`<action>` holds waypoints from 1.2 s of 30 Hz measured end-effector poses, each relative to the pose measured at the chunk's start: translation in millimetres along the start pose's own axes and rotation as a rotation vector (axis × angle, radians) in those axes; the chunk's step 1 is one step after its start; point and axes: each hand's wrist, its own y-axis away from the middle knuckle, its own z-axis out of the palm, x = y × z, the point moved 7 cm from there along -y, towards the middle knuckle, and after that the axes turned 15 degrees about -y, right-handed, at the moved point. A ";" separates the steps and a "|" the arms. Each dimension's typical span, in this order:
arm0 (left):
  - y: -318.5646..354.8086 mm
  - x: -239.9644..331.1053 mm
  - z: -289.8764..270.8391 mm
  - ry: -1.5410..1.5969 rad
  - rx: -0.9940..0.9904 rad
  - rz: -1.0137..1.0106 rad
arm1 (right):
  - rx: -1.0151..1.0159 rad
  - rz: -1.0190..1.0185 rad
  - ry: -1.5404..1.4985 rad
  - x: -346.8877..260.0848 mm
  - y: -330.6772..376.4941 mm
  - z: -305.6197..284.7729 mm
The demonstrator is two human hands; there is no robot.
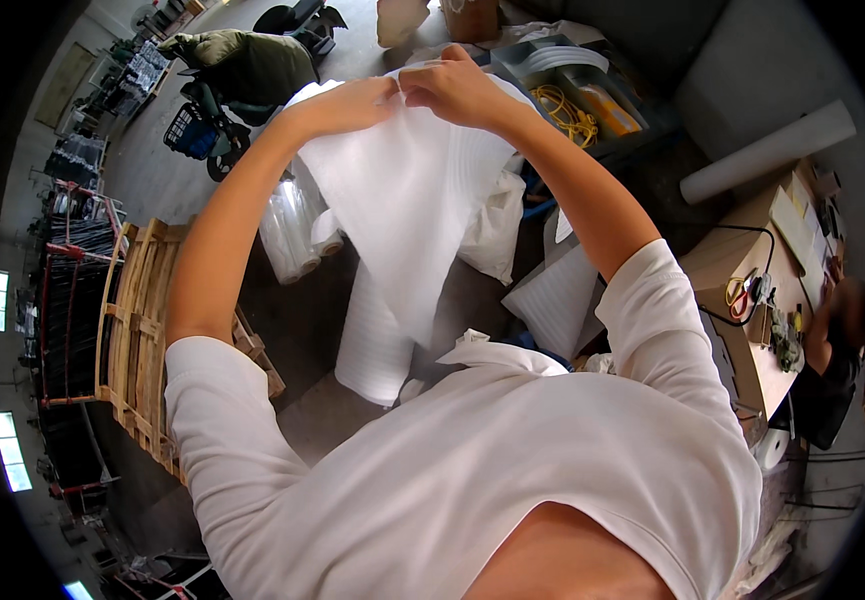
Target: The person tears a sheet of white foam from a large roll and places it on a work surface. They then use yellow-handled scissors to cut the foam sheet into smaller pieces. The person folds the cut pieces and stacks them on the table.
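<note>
A sheet of white packing foam (pixel 402 200) hangs from both my hands, spread out at the top and tapering to a point lower down. My left hand (pixel 357 105) grips its upper edge, fingers turned inward. Close beside it, my right hand (pixel 452 90) pinches the same edge, with its knuckles raised. The two hands nearly meet at the middle of the edge. Beneath the sheet stands a white foam roll (pixel 374 340), partly covered by the hanging part. Whether sheet and roll are joined is hidden.
Clear film rolls (pixel 287 235) and a white sack (pixel 494 230) flank the foam. Wooden pallets (pixel 142 330) lean at left; a scooter (pixel 237 80) stands beyond. At right, a workbench (pixel 732 265) holds scissors (pixel 742 297), with another person (pixel 837 330) beside it. A blue bin (pixel 592 90) contains yellow cord.
</note>
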 end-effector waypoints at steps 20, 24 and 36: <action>86.3 -195.7 84.1 0.398 0.136 -0.454 | 0.877 0.121 -0.656 2.9 124.4 -109.2; 224.9 -307.9 113.2 0.678 0.263 -0.823 | 1.183 0.131 -0.615 59.8 231.8 -209.4; 72.2 -110.5 27.8 -0.029 0.070 -0.283 | 0.468 0.155 -0.593 15.1 75.3 -99.5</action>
